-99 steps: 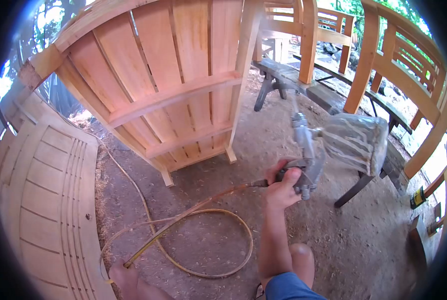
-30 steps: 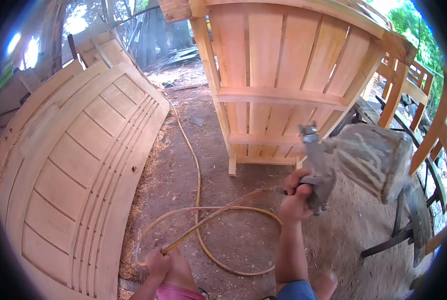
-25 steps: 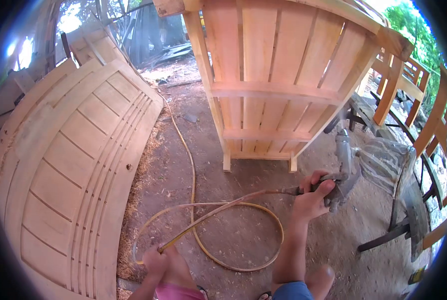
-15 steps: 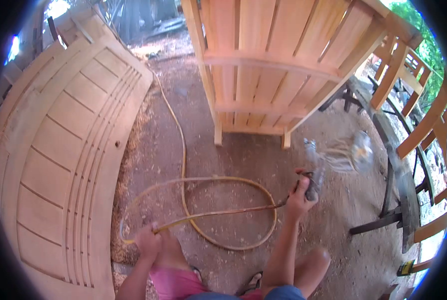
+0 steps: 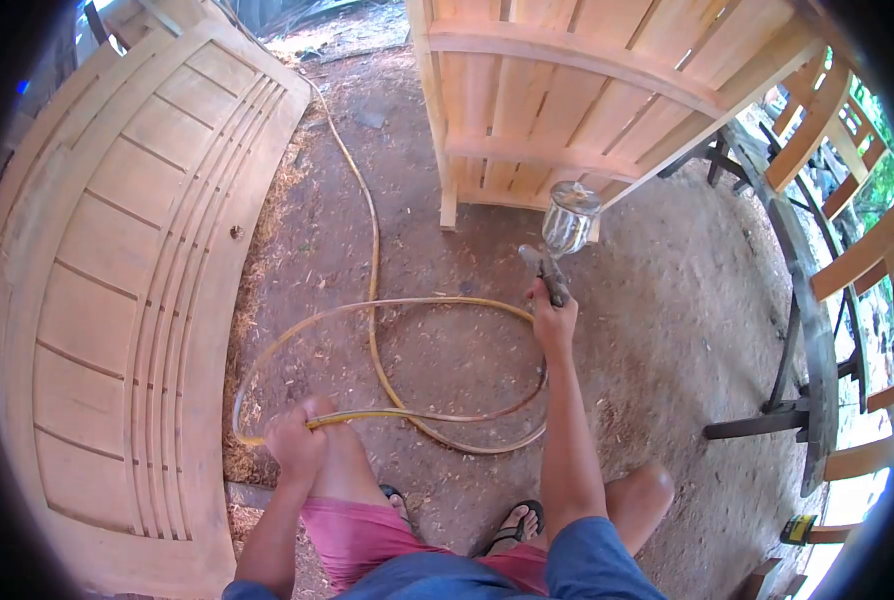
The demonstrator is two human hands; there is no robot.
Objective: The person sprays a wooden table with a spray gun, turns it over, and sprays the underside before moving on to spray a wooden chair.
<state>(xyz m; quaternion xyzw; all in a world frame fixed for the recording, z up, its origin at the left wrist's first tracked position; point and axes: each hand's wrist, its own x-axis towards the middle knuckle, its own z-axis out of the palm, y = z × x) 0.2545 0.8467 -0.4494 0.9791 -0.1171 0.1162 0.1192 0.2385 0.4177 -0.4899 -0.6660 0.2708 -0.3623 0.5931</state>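
Note:
My right hand is closed around the handle of a spray gun, which carries a shiny metal cup on top. The cup is upright and overlaps the lower edge of a slatted wooden panel in the view. A yellow air hose lies in a loop and leads up toward my right hand. Near my left knee, my left hand is wrapped round another stretch of that hose.
A large grooved wooden panel leans along the left, with wood shavings at its edge. Curved wooden pieces rest on a dark stand at the right. A brush-like tool is at lower right. The floor is bare earth.
My right hand has moved left with the spray gun, and its cup has swung from tilted sideways to upright. My left hand still grips the hose. The head view has tipped downward.

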